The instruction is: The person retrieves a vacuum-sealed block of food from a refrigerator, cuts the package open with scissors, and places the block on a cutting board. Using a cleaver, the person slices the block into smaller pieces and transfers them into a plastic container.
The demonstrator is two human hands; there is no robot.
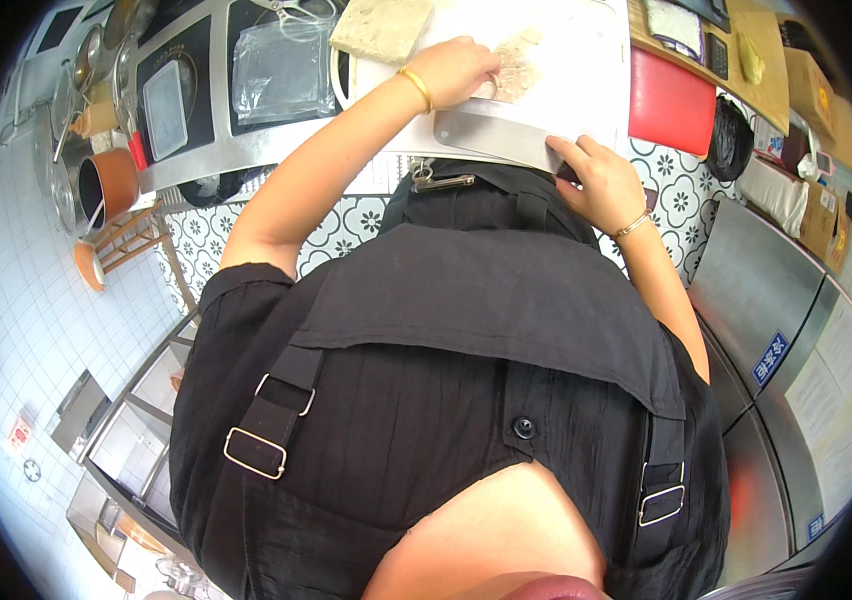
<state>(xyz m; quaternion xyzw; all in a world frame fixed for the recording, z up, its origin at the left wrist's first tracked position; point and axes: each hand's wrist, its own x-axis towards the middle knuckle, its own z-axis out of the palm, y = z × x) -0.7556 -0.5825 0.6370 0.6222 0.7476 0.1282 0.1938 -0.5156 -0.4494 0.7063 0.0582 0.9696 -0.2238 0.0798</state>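
Note:
A white cutting board [572, 45] lies on the counter before me, at the top of the view. My right hand [602, 184] grips the dark handle of a cleaver [497, 135], whose broad metal blade lies across the board's near edge and points left. Just beyond the blade, my left hand [460, 71] rests with bent fingers at thin, pale brownish food pieces [520, 67]. Whether its hidden fingertips pinch a piece is unclear. To the left of that hand sits a thick pale beige block [382, 28] of a material I cannot make out.
Clear plastic bags [283, 71] and scissors [295, 11] lie left of the board. Further left are a translucent plastic tray [166, 109] and a brown pot [111, 184]. A red seat [670, 101] stands on the right, below a wooden table [763, 82]. Steel freezer doors [756, 277] flank my right side.

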